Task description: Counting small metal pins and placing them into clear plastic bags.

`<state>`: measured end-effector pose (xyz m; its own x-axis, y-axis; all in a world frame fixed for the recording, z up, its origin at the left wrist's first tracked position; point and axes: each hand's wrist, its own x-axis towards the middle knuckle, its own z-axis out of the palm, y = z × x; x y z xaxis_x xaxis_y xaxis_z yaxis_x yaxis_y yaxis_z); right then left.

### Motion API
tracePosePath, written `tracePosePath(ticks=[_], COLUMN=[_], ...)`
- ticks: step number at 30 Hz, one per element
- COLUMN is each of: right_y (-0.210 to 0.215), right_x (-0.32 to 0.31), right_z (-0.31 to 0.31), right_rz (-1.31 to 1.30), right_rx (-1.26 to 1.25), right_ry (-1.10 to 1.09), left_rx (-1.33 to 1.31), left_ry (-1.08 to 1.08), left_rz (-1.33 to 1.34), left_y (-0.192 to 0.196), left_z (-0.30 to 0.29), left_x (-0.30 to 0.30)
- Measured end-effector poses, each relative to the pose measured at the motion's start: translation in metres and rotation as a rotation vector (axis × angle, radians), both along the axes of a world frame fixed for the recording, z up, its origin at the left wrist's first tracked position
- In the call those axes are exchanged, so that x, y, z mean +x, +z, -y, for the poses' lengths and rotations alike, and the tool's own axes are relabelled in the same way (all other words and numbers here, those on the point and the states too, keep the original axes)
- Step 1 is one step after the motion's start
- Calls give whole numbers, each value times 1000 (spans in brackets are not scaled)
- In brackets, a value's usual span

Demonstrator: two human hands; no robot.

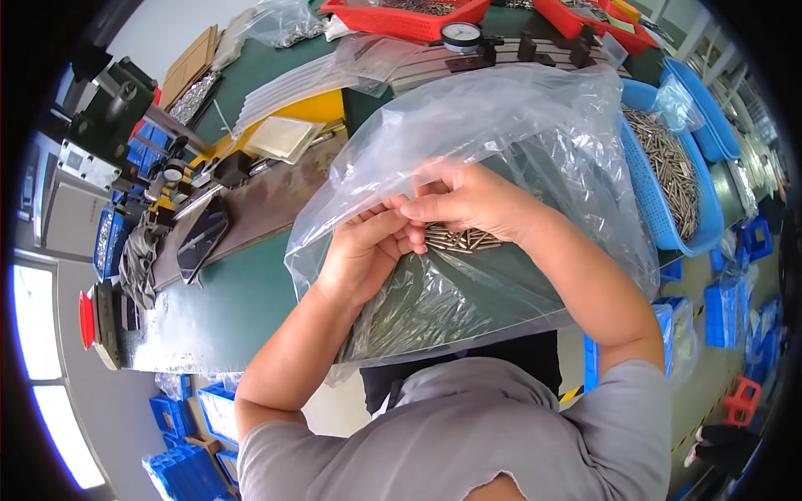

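Note:
My left hand [372, 246] and my right hand [472, 204] meet above the middle of the bench, fingers curled and thumbs close together. Both are closed in a pinch. Whatever is between the fingertips is too small or hidden to name. A large clear plastic bag [493, 108] spreads around the hands, and its film covers some of my right fingers. Just below the hands lies a pile of slim metal pins [459, 240], partly hidden by my fingers. Crumpled film [426, 305] continues toward the near edge of the bench.
At the right, a blue basket [707, 227] holds many metal pins. Red trays [393, 22] and a dial gauge [460, 35] stand at the back. A measuring stand [125, 104] and a dark cloth [139, 259] are at the left of the green bench [242, 313].

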<state>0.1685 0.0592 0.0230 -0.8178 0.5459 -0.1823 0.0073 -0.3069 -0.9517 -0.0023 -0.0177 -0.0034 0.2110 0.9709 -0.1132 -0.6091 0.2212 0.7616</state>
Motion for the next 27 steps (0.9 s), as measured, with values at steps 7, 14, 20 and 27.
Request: tracePosePath(ticks=[7,14,20,27], right_y=[-10,-6,-2,6], right_x=[10,-4,21,19], right_z=[-6,1,-23,-16], right_rz=[-127,-13,-377,241], right_rx=[-183,317,-270,273], right_ry=[-24,-59,-162,-345], left_rx=[-26,-38,-72,-82], left_ry=[27,52,100,110], left_rz=[50,21,12,25], left_y=[3,-1,4,4], left_z=[-1,-1,-1,0], left_x=[5,0,3,1])
